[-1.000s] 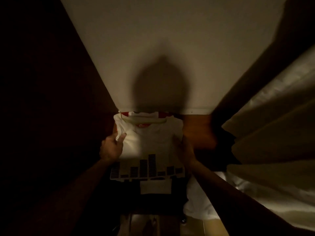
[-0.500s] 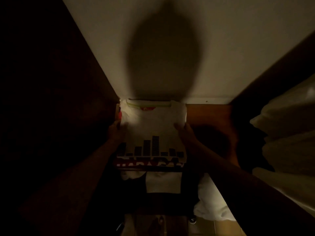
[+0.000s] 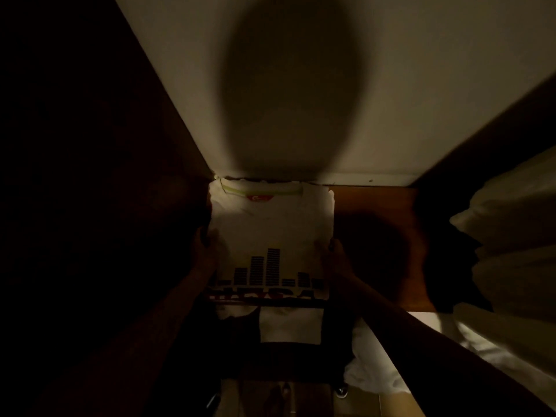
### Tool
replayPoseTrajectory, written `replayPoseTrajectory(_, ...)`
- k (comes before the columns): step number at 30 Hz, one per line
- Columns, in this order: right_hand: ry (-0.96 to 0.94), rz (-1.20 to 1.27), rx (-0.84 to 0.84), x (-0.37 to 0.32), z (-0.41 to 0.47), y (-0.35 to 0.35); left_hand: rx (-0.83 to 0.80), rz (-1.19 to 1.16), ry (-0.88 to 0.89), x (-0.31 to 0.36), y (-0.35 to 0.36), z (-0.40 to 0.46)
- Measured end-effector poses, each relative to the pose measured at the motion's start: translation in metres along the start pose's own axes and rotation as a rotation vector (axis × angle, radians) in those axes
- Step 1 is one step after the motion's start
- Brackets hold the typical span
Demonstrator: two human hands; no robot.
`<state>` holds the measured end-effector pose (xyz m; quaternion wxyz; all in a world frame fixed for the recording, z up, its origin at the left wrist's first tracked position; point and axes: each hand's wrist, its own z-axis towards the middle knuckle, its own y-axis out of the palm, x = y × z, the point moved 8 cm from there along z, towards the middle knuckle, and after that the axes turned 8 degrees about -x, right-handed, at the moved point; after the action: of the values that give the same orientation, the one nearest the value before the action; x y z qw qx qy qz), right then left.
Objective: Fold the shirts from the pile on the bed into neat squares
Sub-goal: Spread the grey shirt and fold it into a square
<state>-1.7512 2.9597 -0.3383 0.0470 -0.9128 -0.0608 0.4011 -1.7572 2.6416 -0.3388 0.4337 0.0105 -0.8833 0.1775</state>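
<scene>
A folded white shirt [image 3: 272, 224] with a black bar graphic and a red neck label lies on a wooden surface, its collar against the wall. My left hand [image 3: 203, 251] grips its left edge, partly lost in shadow. My right hand [image 3: 334, 255] holds its right edge with the thumb on top. More white fabric [image 3: 288, 325] shows just below the wooden edge under the shirt.
The wooden top [image 3: 376, 245] stretches right of the shirt. A pale wall [image 3: 301, 85] rises behind. White bedding [image 3: 511, 251] is piled at the right and white cloth [image 3: 370, 365] hangs lower right. The left side is dark.
Both hands have pushed the folded shirt away from me until its collar meets the wall. The shadow on the wall has grown larger.
</scene>
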Motion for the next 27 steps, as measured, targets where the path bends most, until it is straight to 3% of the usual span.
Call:
replayPoseTrajectory(2,0.003,-0.024,0.012,0.009,0.000,0.001,-0.016,0.001,-0.039,-0.008,0.004,-0.003)
replayPoseTrajectory(8,-0.076,-0.139,0.082,0.024,-0.007,0.001,0.037,0.096,0.060,-0.017,0.002,-0.014)
replayPoseTrajectory(10,-0.091,-0.382,0.223,0.019,-0.009,-0.001,0.056,0.232,0.089,-0.015,0.006,-0.016)
replayPoseTrajectory(11,-0.147,-0.564,0.318,0.007,-0.013,0.002,0.086,0.285,0.124,-0.007,0.009,-0.020)
replayPoseTrajectory(13,-0.410,-0.674,0.413,-0.025,-0.023,0.022,0.147,0.368,0.353,0.029,0.018,-0.035)
replayPoseTrajectory(16,-0.675,-0.691,0.222,-0.049,-0.017,0.069,0.007,0.659,0.527,0.044,0.062,-0.027)
replayPoseTrajectory(22,-0.718,-1.117,0.057,0.002,0.021,0.078,0.018,1.068,0.610,0.003,0.082,-0.007)
replayPoseTrajectory(27,-0.665,-1.154,0.034,0.001,0.024,0.068,0.158,1.133,0.561,-0.012,0.053,0.005)
